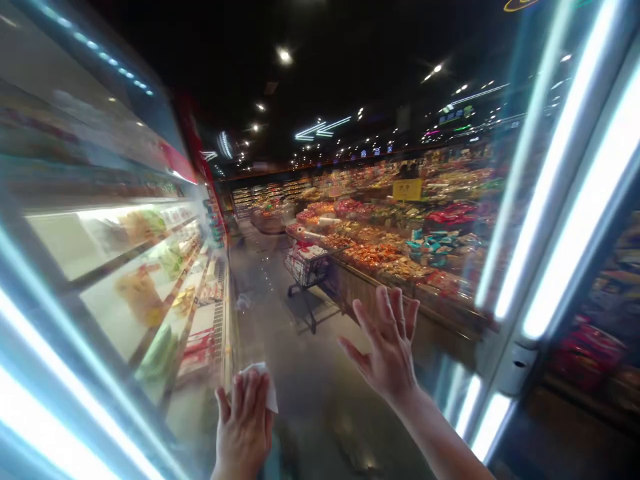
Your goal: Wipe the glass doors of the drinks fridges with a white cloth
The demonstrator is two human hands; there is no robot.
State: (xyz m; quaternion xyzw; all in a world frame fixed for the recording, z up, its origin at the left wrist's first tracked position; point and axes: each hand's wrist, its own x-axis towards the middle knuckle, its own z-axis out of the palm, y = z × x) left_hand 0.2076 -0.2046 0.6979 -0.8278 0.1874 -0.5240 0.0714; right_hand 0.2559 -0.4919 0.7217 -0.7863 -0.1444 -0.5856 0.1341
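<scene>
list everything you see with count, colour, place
thin cloth or tissue: one, white, lower left of centre
metal-wire shopping cart: one, dark, loaded, aisle centre
heaped wrapped packages: many, red, orange, teal, right of aisle
rectangular sign: one, yellow, above the packages
lit shelving: one run, whitish, left
long tube lights: several, white, both sides
glowing arrow-shaped sign: one, white, overhead
shiny floor: one, grey, centre
left hand: one, bare, over the cloth
right hand: one, spread open, right of centre

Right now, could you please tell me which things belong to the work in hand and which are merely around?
In use: white wipe, under the left hand; nothing in the right hand.
Just around: shopping cart, yellow sign, teal packets.
</scene>
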